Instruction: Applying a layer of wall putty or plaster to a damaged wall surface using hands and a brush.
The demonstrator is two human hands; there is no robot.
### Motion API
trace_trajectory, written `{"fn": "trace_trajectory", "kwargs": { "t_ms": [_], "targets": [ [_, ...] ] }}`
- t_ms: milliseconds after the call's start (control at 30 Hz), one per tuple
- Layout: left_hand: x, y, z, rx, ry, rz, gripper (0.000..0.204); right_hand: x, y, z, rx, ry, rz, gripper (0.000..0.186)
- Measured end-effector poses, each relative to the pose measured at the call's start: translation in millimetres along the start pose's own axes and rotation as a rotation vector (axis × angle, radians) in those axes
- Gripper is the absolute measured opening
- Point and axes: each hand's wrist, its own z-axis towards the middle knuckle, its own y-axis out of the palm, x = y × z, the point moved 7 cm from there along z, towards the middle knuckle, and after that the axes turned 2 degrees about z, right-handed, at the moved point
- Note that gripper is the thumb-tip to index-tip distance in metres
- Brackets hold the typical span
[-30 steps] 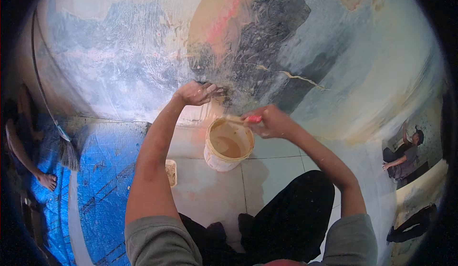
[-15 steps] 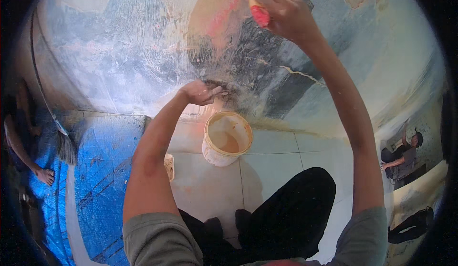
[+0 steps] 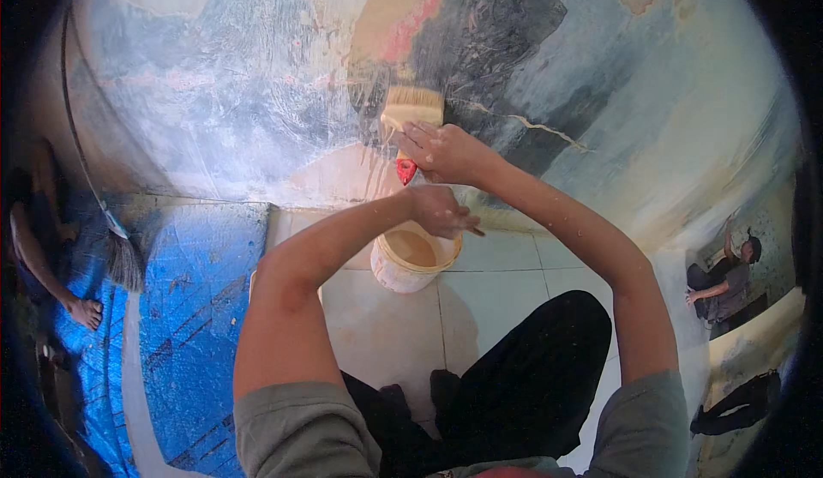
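Note:
My right hand (image 3: 437, 148) grips a wide pale-bristled paintbrush (image 3: 413, 96) with a red handle end, its bristles against the mottled, peeling wall (image 3: 214, 66). Just below, my left hand (image 3: 441, 212) is over the white bucket (image 3: 399, 272) of tan liquid, fingers curled; whatever it may hold is too small to make out. A wet drip streak runs down the wall beside the brush, and a pale jagged line (image 3: 549, 131) crosses the dark patch to its right.
A blue sheet (image 3: 193, 324) lies left, with a long-handled broom (image 3: 120, 259) and a person's bare foot (image 3: 84, 311). Pale floor tiles (image 3: 493, 276) surround the bucket. A pale container is partly hidden behind my left arm. Another person (image 3: 729, 285) is at the far right.
My right hand swung up the wall with the brush, then came down to the middle. My left hand left the wall and moved down and right, over the bucket.

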Motion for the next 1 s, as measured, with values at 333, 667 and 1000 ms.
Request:
{"fn": "trace_trajectory", "kwargs": {
  "t_ms": [333, 667, 1000],
  "targets": [
    [53.4, 20.9, 44.5, -0.183, 0.103, -0.186, 0.029, 128.2, -123.4, 60.8, 0.258, 0.045, 0.091, 0.015],
    [32.9, 41.9, 31.0, -0.22, 0.063, -0.259, 0.03, 97.1, -47.2, 79.9, 0.141, -0.159, -0.359, 0.007],
    [37.2, 36.8, 33.0, -0.214, 0.092, -0.165, 0.034, -17.0, 15.2, 15.9, -0.01, -0.196, 0.047, 0.025]
  ]
}}
